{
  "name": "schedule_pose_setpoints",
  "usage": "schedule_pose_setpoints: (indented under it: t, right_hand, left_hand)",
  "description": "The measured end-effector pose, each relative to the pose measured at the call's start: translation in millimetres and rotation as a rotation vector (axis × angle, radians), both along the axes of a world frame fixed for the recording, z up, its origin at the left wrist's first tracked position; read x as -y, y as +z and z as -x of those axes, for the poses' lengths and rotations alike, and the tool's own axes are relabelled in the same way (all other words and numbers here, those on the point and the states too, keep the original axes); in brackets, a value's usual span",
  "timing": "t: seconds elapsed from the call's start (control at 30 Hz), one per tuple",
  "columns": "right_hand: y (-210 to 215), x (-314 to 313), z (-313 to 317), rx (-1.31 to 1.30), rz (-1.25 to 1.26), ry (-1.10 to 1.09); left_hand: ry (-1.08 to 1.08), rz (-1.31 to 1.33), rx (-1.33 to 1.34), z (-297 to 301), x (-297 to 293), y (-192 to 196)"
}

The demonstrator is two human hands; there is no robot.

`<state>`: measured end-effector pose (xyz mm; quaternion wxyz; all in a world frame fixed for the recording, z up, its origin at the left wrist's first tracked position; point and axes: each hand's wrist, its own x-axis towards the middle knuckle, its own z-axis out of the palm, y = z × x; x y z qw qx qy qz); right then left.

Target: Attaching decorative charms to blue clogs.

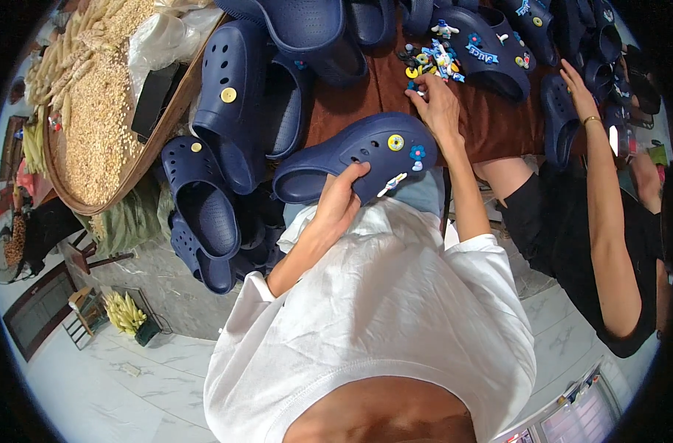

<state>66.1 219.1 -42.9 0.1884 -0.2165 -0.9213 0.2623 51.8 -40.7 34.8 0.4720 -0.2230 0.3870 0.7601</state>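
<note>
The left hand (335, 203) grips a navy clog (358, 155) by its near edge, fingers curled over the rim and thumb below, holding it level just above the lap with its top facing up. Three charms already sit near the toe: a yellow ring (396, 142), a blue flower (417, 153) and a white strip (392, 184). To do this well, the clog is best kept steady and the next charm pressed squarely into an open hole. Farther out, the right hand (437, 107) rests on the brown cloth (491, 118), fingertips closing on a small piece at the edge of the charm pile (431, 60); what it pinches I cannot tell. Beyond lie more clogs (237, 96), and another person's hand (578, 88) reaches in.
</note>
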Motion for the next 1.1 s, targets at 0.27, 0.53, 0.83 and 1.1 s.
schedule_pose_setpoints:
  t: [0.27, 0.53, 0.83, 1.1]
  right_hand:
    - [62, 21, -11, -0.029, 0.390, -0.021]
    - [89, 68, -30, 0.014, 0.264, 0.482]
    - [85, 71, -27, 0.008, 0.252, 0.424]
    - [88, 74, -27, 0.022, 0.225, 0.425]
  left_hand:
    - [0.004, 0.025, -0.047, -3, -2, -4]
    - [-0.015, -0.037, -0.046, 1, -7, -8]
    - [-0.002, 0.007, -0.068, -1, -12, -3]
    - [0.043, 0.040, -0.154, -7, -17, -6]
